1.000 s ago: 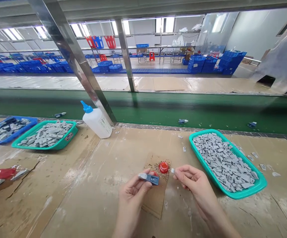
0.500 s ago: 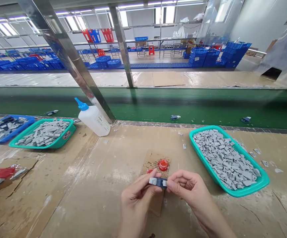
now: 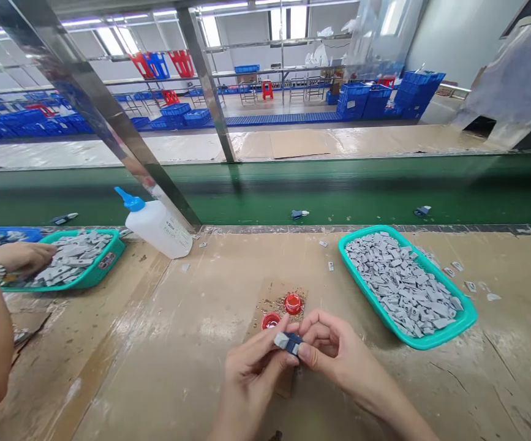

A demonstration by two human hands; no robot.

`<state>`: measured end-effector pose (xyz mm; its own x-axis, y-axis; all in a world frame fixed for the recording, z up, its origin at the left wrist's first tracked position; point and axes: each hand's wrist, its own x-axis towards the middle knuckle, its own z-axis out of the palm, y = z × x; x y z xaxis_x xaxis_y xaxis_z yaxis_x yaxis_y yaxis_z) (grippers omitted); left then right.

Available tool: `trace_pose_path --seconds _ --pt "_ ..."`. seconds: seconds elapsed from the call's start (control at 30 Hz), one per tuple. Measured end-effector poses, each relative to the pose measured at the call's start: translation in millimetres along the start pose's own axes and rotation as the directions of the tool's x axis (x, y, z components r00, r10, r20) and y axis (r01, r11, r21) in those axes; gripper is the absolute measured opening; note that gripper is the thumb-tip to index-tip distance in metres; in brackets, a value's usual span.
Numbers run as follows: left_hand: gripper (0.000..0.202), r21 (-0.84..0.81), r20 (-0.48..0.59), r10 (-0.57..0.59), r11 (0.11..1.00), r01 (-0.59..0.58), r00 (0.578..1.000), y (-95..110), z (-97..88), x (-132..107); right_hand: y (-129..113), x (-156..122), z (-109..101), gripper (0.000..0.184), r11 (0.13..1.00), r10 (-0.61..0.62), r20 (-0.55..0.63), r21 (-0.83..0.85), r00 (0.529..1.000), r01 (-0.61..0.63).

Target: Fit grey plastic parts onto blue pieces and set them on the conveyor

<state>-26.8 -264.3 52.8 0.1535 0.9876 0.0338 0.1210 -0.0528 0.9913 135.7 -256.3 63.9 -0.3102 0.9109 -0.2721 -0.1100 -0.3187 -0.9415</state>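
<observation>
Between the fingertips of both hands is a small dark-blue and grey plastic part (image 3: 288,343). My left hand (image 3: 256,370) pinches it from the left, thumb below and index finger above. On its right end, the thumb and curled fingers of my right hand (image 3: 334,352) close over a pale grey piece. Just beyond the hands, two red caps, one at the right (image 3: 293,304) and one at the left (image 3: 271,321), sit on a speckled cardboard strip (image 3: 272,294). The left cap is partly behind my left fingers.
A teal basket (image 3: 470,315) of grey pieces stands at right, another teal basket (image 3: 109,248) at left, with a co-worker's hand (image 3: 24,257) in it. A white squeeze bottle (image 3: 161,229) leans by a metal post (image 3: 122,135). Several parts lie on the green belt (image 3: 247,205).
A co-worker's arm has come in at left, its hand over the left teal basket. The held part has tilted, and my right hand has shifted left against it. Parts on the belt have shifted position.
</observation>
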Motion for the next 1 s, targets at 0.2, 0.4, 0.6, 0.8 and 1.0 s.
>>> trace_pose_path --seconds 0.2,0.4,0.6,0.8,1.0 --pt "0.055 -0.075 0.103 -0.125 0.988 0.133 0.987 2.0 -5.5 27.9 -11.6 2.9 -30.1 0.024 0.960 -0.146 -0.200 -0.264 0.969 0.090" --pt "0.045 0.315 -0.061 0.076 0.948 -0.053 0.995 -2.4 -33.9 103.0 -30.5 9.0 -117.7 0.023 0.403 -0.450 -0.472 -0.865 0.758 -0.299" --pt "0.035 0.542 0.021 0.220 0.817 -0.196 0.975 -22.9 -45.4 185.8 -46.5 39.4 -129.4 0.010 0.202 -0.248 -0.425 -0.901 0.870 -0.383" --pt "0.046 0.732 -0.006 0.239 0.662 -0.158 0.971 -43.6 -49.8 252.3 -27.7 50.2 -138.0 0.011 0.287 -0.221 -0.413 -0.893 0.884 -0.346" --pt "0.049 0.851 0.040 0.248 0.499 -0.163 0.968 -54.2 -54.9 296.2 -17.7 49.2 -146.7 0.013 0.399 -0.243 -0.471 -0.845 0.848 -0.355"
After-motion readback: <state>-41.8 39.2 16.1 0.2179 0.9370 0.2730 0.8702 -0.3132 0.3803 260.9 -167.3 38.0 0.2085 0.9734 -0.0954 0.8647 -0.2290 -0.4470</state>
